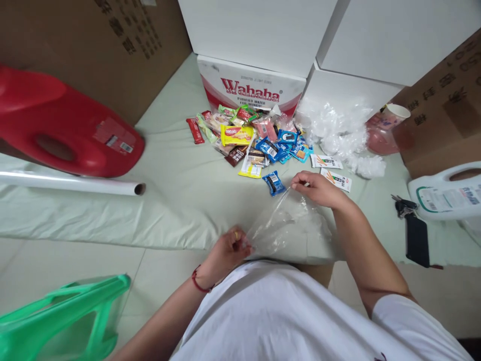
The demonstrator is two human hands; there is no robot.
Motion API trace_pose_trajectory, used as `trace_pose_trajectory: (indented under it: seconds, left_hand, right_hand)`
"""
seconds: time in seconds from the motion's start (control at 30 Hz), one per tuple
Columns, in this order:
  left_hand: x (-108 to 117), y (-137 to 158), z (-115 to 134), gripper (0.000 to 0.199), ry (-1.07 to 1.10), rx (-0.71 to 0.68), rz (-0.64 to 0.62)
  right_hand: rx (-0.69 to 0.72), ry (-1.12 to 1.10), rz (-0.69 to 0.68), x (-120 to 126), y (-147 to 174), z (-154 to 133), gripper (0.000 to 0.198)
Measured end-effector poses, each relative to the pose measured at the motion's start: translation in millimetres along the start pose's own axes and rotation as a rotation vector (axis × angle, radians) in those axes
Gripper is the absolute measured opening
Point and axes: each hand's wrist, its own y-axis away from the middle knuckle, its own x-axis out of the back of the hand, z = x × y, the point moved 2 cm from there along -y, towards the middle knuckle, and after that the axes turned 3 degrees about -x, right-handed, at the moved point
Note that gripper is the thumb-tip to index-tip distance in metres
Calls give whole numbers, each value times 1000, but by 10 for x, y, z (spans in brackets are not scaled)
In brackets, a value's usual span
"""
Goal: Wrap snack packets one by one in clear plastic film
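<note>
A clear plastic bag (280, 225) is stretched between my two hands over the front of the cloth-covered table. My left hand (232, 244), with a ring and a red bracelet, pinches its near left corner at the table edge. Higher up and to the right, my right hand (313, 188) pinches the far edge between thumb and fingers. Just left of those fingertips lies a small blue snack packet (274, 183). Two white snack sachets (336, 179) lie beyond the right hand. Behind them spreads a pile of wrapped snacks, with a yellow wafer packet (236, 135) on top.
A white Wahaha carton (251, 87) stands behind the pile. Crumpled clear plastic (338, 130) and a paper cup (397, 113) sit back right. A white jug (447, 193) and black phone (417, 240) are at right. A red jug (67, 120), white roll (75, 183) and green stool (67, 306) are left.
</note>
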Motion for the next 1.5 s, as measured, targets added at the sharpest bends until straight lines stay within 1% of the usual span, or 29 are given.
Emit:
trace_pose_trajectory:
  seconds: [0.07,0.13,0.2,0.27,0.33,0.4,0.47,0.53,0.6,0.67,0.7,0.73,0.8,0.83,0.87,0.9,0.93,0.97,1.0,1.03,1.07,1.1,1.13,1.17,1.23,1.3,1.37,1.43,1.5]
  left_hand:
    - [0,35,27,39,165,-5,111]
    - [-23,44,69,43,383,47,199]
    - [-47,26,106,50,546,121,243]
    - [-38,-3,126,55,607,170,246]
    - [17,-25,132,55,591,180,193]
    - [117,-22,122,53,528,187,97]
    - [250,6,90,52,437,212,9]
    - [410,44,34,51,316,242,-28]
    - [587,79,-32,50,159,246,-7]
    - [768,110,-69,49,-47,195,79]
    - [851,129,-60,48,-167,153,158]
    - [922,155,-25,47,-289,103,265]
    - [988,234,131,40,-519,-28,531]
    - [968,287,250,34,-613,-126,672]
    - [906,343,383,27,-686,-246,782]
    - [803,398,525,19,-739,-415,867]
    - [667,438,653,16,-768,-583,880]
    - [506,452,755,19,-774,-726,796]
    - [333,440,824,23,-754,-845,650]
    - [166,402,853,27,-724,-916,501]
    - [14,342,844,28,-709,-954,365]
    - [-115,266,801,28,-702,-990,261]
    - [-212,177,730,27,-710,-1016,203]
    - [-278,81,640,26,-733,-1033,182]
    - [-324,-112,441,24,-805,-1006,208]
    - [-295,-279,272,25,-872,-903,241]
    - [-238,-399,162,31,-935,-768,261]
    - [-185,-468,99,41,-999,-645,277]
    - [-151,-497,54,49,-1059,-555,287]
  right_hand:
    - [-37,-108,61,-101,-15,63,31]
    - [-127,-278,83,-198,-15,129,32]
    - [-206,-419,78,-264,-9,180,34]
    - [-234,-460,74,-273,-5,216,34]
    - [-251,-451,69,-229,-11,250,33]
    - [-282,-451,50,-172,-32,286,34]
    - [-304,-458,-1,-154,-73,311,35]
    - [-286,-453,-74,-202,-142,309,35]
    - [-217,-427,-137,-306,-238,270,32]
    - [-105,-361,-163,-428,-353,194,28]
    - [-44,-309,-165,-486,-413,146,25]
    - [11,-247,-165,-540,-471,94,23]
    - [91,-118,-165,-633,-575,-11,19]
    - [114,-61,-169,-672,-620,-60,18]
    - [131,-14,-177,-707,-658,-104,17]
    - [143,24,-183,-738,-689,-142,17]
    - [151,52,-190,-765,-714,-174,16]
    - [158,73,-197,-788,-732,-198,16]
    - [162,84,-203,-806,-745,-216,17]
    - [166,89,-208,-819,-754,-227,17]
    - [169,89,-206,-827,-763,-232,17]
    - [172,82,-200,-831,-772,-232,17]
    - [176,70,-193,-832,-786,-228,17]
    - [184,55,-186,-831,-803,-223,17]
    - [203,21,-187,-820,-847,-208,17]
    - [216,-23,-179,-775,-876,-188,20]
    - [220,-82,-122,-670,-830,-161,28]
    - [221,-157,-41,-521,-652,-118,43]
    - [238,-242,-7,-390,-344,-49,62]
